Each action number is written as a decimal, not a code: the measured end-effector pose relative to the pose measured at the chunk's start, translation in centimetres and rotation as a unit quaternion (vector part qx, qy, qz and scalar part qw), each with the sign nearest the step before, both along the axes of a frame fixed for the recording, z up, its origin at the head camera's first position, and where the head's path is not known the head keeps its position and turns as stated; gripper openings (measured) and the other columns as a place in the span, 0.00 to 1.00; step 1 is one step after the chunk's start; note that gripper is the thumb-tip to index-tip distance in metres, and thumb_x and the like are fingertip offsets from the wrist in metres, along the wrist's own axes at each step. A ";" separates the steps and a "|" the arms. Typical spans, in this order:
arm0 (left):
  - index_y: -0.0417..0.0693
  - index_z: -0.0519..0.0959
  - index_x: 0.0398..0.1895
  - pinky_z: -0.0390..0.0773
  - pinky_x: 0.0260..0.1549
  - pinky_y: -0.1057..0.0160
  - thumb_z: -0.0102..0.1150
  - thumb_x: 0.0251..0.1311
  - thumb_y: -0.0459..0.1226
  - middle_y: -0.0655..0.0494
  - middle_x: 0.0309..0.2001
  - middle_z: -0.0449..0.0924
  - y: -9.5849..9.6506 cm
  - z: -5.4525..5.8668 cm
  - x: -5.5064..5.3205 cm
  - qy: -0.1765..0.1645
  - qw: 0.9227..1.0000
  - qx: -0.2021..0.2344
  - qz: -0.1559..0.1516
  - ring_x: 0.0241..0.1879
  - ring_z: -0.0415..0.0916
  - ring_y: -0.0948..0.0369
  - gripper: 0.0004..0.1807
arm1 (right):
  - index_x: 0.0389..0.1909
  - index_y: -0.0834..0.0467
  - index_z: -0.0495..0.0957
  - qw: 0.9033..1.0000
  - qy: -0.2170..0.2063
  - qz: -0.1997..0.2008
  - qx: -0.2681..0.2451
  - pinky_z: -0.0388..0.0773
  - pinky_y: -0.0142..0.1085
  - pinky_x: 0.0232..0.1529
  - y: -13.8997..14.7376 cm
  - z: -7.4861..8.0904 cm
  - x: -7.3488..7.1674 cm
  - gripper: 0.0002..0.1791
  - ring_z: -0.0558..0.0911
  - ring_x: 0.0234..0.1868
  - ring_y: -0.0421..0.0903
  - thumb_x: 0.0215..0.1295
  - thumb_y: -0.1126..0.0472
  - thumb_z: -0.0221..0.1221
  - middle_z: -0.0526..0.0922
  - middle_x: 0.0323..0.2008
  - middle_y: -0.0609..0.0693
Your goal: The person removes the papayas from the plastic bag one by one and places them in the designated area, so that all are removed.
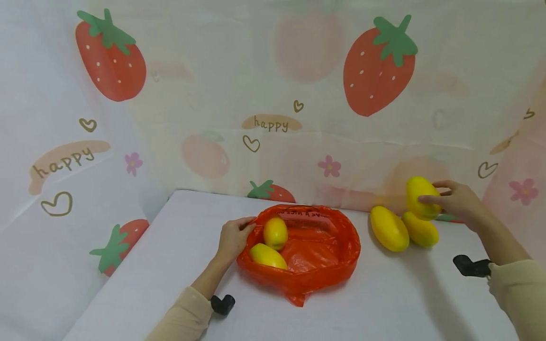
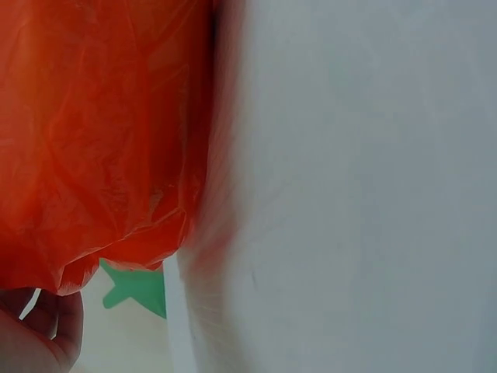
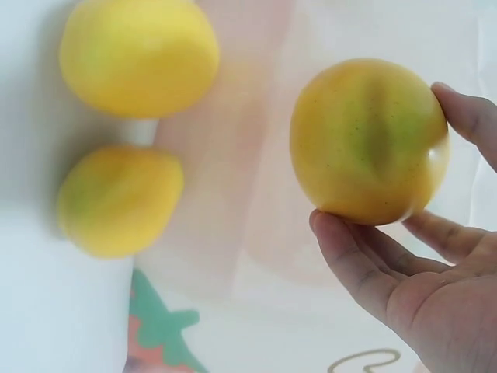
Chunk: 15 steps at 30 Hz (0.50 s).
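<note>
A red plastic bag [image 1: 352, 251] lies on the white table with its mouth spread wide. Inside, toward its left side, are two yellow mangoes, an upright one [image 1: 275, 233] and a lying one [image 1: 268, 257]. My left hand [image 1: 232, 240] pinches the bag's left rim; its fingertips are partly hidden by the plastic. My right hand [image 1: 461, 202] holds another yellow mango [image 3: 365, 144] off the table, thumb on one side and fingers on the other. Below it rest a larger mango [image 1: 389, 228] and a smaller mango [image 1: 420, 230], side by side.
A white table [image 1: 204, 213] reaches back to a hanging cloth [image 1: 239, 61] printed with strawberries, hearts and flowers. The cloth also stands along the left and right sides. A black wrist mount [image 1: 471, 266] sits by the right sleeve.
</note>
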<state>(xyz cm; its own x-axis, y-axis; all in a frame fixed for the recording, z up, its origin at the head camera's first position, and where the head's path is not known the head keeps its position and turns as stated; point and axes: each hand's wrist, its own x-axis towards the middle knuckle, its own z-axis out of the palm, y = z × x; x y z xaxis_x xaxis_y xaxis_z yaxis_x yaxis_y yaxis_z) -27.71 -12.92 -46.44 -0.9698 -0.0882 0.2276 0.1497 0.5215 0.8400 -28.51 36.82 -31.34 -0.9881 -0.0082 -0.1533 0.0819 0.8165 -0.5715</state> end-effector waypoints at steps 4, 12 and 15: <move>0.41 0.83 0.52 0.83 0.49 0.55 0.59 0.65 0.34 0.46 0.48 0.86 0.0 -0.1 0.0 0.004 1.000 -0.005 -0.001 0.47 0.82 0.52 0.14 | 0.71 0.74 0.46 1.000 -0.008 -0.009 0.004 0.73 0.61 0.58 1.0 -0.2 0.1 0.52 0.67 0.59 0.74 0.67 0.36 0.53 0.57 0.64 0.82; 0.41 0.83 0.52 0.83 0.50 0.55 0.59 0.65 0.34 0.46 0.48 0.86 -0.1 -0.1 0.0 0.005 1.000 -0.010 -0.002 0.49 0.82 0.51 0.14 | 0.70 0.76 0.45 1.000 -0.025 -0.014 -0.004 0.81 0.52 0.53 2.5 -1.1 -0.1 0.54 0.70 0.57 0.73 0.66 0.36 0.54 0.57 0.62 0.82; 0.40 0.83 0.51 0.83 0.50 0.55 0.58 0.65 0.34 0.46 0.47 0.86 -0.1 -0.1 0.0 0.008 1.000 -0.012 -0.001 0.48 0.82 0.51 0.14 | 0.70 0.76 0.45 0.999 -0.028 -0.019 -0.001 0.80 0.53 0.53 3.0 -1.3 -0.2 0.55 0.71 0.56 0.73 0.65 0.36 0.55 0.57 0.62 0.82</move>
